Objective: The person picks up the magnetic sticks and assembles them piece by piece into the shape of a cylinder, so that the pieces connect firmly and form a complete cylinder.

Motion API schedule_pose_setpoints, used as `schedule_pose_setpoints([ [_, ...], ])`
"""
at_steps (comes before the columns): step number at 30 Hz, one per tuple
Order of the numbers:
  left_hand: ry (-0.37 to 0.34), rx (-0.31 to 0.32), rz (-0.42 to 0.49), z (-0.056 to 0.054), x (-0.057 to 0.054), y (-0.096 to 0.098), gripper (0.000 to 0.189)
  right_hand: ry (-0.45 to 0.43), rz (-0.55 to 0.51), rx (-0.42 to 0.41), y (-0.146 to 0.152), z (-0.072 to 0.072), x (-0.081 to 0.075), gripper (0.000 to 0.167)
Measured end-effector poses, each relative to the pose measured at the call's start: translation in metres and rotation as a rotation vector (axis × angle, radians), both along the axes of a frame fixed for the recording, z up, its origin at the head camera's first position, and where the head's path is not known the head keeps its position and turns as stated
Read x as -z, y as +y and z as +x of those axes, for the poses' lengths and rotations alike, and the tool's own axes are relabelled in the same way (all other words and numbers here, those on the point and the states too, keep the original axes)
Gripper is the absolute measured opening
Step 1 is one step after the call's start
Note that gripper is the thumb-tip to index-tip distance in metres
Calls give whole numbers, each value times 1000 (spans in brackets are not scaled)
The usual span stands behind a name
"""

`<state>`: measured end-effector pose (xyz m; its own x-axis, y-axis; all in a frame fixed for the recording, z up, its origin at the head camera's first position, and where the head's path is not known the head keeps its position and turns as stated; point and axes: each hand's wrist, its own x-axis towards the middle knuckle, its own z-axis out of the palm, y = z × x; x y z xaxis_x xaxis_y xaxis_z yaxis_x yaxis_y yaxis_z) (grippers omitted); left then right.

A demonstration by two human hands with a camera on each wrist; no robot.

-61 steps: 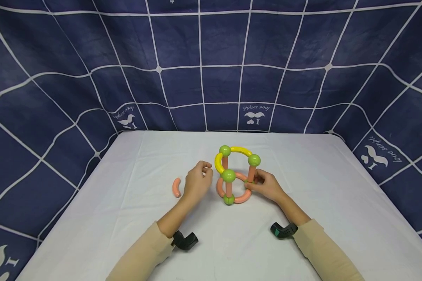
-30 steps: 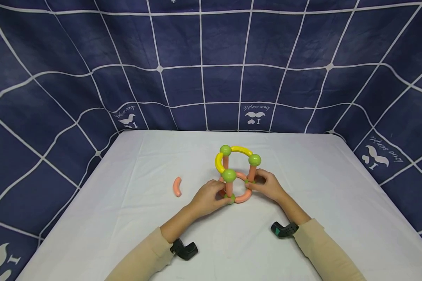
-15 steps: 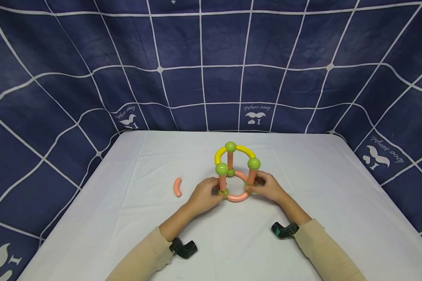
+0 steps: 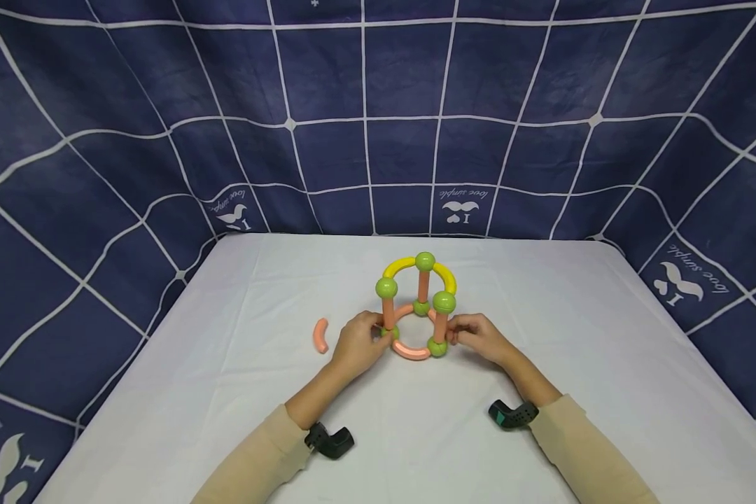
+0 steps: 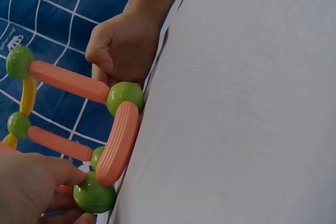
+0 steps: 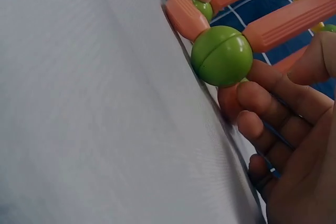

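Note:
A toy frame of rods and balls stands upright on the white-covered table. Green balls form its corners, salmon straight rods (image 4: 423,285) its posts and salmon curved rods (image 4: 411,351) its lower ring. Two yellow curved rods (image 4: 399,266) join the top balls, with a gap at the front. My left hand (image 4: 358,344) pinches the lower left green ball (image 5: 94,195) between thumb and fingers. Beside the lower right green ball (image 6: 223,56) is my right hand (image 4: 481,336), its fingers loosely bent at the ball's side and the thumb apart from them.
A loose salmon curved rod (image 4: 320,336) lies on the white cloth (image 4: 258,392) left of my left hand. Dark blue curtains (image 4: 397,84) with white grid lines surround the table's back and sides. Each wrist carries a black camera mount (image 4: 330,441).
My left hand came in from the left and took hold of a lower ball. The frame turned clockwise as seen from above, and my right hand let go of its lower ball.

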<state>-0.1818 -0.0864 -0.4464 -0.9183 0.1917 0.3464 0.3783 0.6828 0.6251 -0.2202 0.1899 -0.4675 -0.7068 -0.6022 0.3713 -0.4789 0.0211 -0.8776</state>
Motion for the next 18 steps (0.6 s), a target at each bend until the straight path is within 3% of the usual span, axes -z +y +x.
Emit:
schedule_pose_setpoints([
  [5, -15, -52, 39, -2, 2, 0, 25, -23, 57, 25, -4, 6, -4, 23],
  [11, -38, -57, 49, -6, 3, -2, 26, -32, 99, 1, -12, 12, -11, 23],
  [13, -61, -55, 50, -8, 3, -2, 27, -34, 96, 30, -13, 13, -11, 20],
  [15, -76, -48, 51, -10, 2, -2, 27, -16, 99, 132, -14, 11, -9, 15],
  [18, -78, -24, 43, -13, 0, -2, 26, 6, 113, 364, -13, 5, -6, 5],
])
